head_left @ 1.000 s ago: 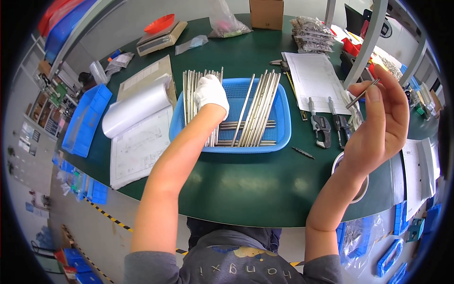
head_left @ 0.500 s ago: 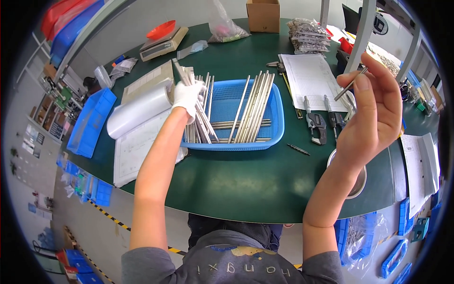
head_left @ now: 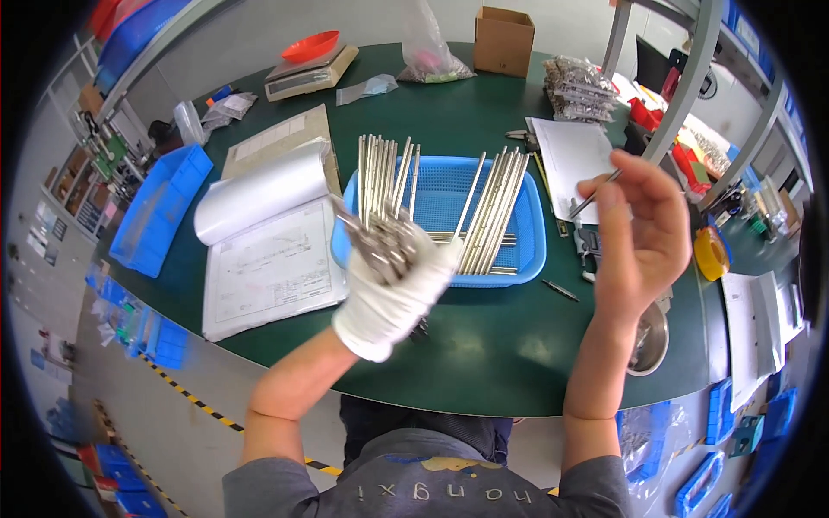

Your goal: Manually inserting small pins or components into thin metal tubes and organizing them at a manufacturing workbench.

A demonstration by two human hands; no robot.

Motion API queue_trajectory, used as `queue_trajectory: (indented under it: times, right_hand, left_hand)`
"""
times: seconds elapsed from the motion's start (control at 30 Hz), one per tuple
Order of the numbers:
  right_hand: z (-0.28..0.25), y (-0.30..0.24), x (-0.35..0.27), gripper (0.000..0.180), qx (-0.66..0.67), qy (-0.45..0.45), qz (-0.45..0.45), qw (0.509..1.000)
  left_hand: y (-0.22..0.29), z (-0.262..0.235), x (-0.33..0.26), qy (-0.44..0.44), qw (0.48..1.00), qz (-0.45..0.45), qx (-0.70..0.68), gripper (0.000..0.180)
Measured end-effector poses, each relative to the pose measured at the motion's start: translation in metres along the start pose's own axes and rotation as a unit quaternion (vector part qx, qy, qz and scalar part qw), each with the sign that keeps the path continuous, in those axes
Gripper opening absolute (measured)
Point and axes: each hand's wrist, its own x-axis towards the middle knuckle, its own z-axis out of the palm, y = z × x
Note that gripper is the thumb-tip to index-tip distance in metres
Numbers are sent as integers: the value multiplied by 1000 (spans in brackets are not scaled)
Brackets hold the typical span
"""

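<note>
My left hand (head_left: 389, 302), in a white glove, is closed round a bundle of metal rods (head_left: 386, 248), their ends pointing up at me and slightly blurred. It is held over the near left side of a blue plastic basket (head_left: 537, 246). More long silver rods (head_left: 494, 216) lean in that basket in two groups, left and right, and several lie flat on its bottom. My bare right hand (head_left: 643, 237) is raised to the right of the basket, pinching a short thin metal pin (head_left: 583, 207) between thumb and forefinger.
Left of the basket lie an open binder with drawings (head_left: 272, 268) and a blue bin (head_left: 160, 211). To the right are a digital micrometer (head_left: 587, 250), a small pen-like metal tool (head_left: 560, 290) and a metal bowl (head_left: 649, 344). Behind stand a scale (head_left: 311, 76) and a carton (head_left: 503, 43).
My left hand has come back toward me and right with the bundle, turning it end-on. My right hand has shifted slightly left and lower, still pinching the pin.
</note>
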Motion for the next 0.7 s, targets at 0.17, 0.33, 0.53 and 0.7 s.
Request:
queue_trajectory:
  times: [0.17,0.33,0.53,0.7]
  right_hand:
    - [17,-12,-21,21,22,-66,6,998]
    - [25,-25,-31,24,50,-76,-1,996]
    - [31,-41,-32,26,15,-114,-28,993]
    - [39,-41,-27,28,-43,-150,-41,987]
  left_hand:
    - [-15,17,-11,-40,997,-14,-60,11]
    - [-3,16,-2,-81,996,-14,-37,18]
    - [-11,18,-2,-139,983,112,-30,21]
    - [-14,18,0,-144,982,122,-21,19]
